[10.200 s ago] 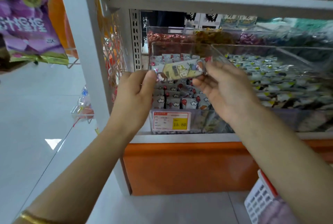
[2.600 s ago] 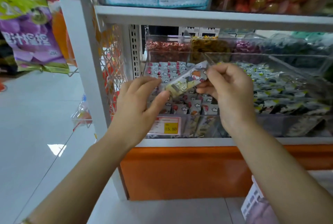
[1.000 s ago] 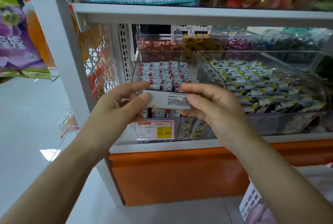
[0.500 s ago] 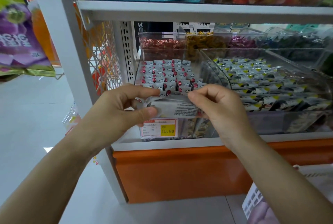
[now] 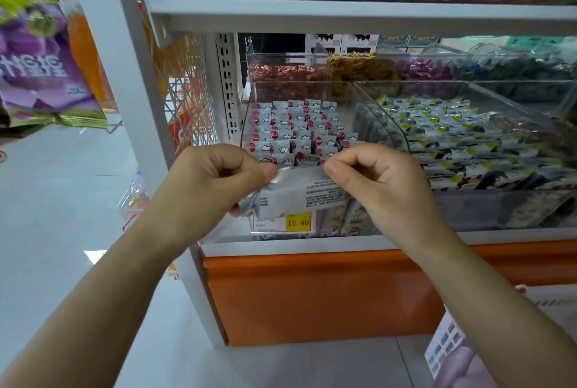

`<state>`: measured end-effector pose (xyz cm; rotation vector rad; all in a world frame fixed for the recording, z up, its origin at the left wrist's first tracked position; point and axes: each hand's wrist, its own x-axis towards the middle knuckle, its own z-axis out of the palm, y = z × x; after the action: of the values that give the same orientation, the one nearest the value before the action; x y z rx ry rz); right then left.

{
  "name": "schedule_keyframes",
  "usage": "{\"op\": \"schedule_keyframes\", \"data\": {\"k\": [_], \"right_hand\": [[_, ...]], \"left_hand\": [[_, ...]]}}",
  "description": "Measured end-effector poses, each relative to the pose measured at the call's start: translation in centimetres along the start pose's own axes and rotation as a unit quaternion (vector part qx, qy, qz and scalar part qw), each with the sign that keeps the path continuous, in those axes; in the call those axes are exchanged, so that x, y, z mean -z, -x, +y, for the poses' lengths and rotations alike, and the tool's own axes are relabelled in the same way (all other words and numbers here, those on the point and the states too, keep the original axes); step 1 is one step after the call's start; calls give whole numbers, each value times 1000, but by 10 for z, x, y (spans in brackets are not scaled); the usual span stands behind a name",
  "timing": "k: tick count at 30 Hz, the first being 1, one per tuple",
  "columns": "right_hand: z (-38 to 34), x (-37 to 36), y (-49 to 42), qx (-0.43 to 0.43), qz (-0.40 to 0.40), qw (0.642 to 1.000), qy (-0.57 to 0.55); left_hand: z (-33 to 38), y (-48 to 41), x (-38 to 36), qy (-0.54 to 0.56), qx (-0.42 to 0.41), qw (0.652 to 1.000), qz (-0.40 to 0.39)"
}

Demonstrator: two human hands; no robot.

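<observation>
While rows of small wrapped sweets [image 5: 293, 128] fill the clear plastic bin [image 5: 249, 119] behind, the left hand [image 5: 206, 187] and right hand [image 5: 381, 184] each pinch the top edge of a silvery printed snack packet [image 5: 299, 197], held level above the yellow price tag [image 5: 298, 222].

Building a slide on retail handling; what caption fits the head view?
Left hand and right hand pinch a silver snack packet before a clear bin of wrapped snacks, above a price tag.
</observation>
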<state>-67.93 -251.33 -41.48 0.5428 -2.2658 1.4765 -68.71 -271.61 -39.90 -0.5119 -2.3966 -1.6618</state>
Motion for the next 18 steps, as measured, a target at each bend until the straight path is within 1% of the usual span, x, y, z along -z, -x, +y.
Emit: {"op": "schedule_keyframes", "data": {"k": [4, 8, 13, 15, 18], "right_hand": [[4, 5, -4, -47, -38, 998, -33], [6, 12, -10, -70, -98, 992, -35], [11, 19, -16, -143, -161, 966, -144], [13, 18, -17, -159, -161, 959, -170], [14, 16, -16, -140, -120, 973, -140]], "left_hand": [[-2, -1, 3, -8, 9, 1000, -6], [-5, -3, 3, -15, 16, 1000, -16], [-8, -4, -1, -10, 10, 1000, -24], [-8, -4, -3, -11, 5, 1000, -24], [-8, -3, -2, -8, 10, 999, -40]]}}
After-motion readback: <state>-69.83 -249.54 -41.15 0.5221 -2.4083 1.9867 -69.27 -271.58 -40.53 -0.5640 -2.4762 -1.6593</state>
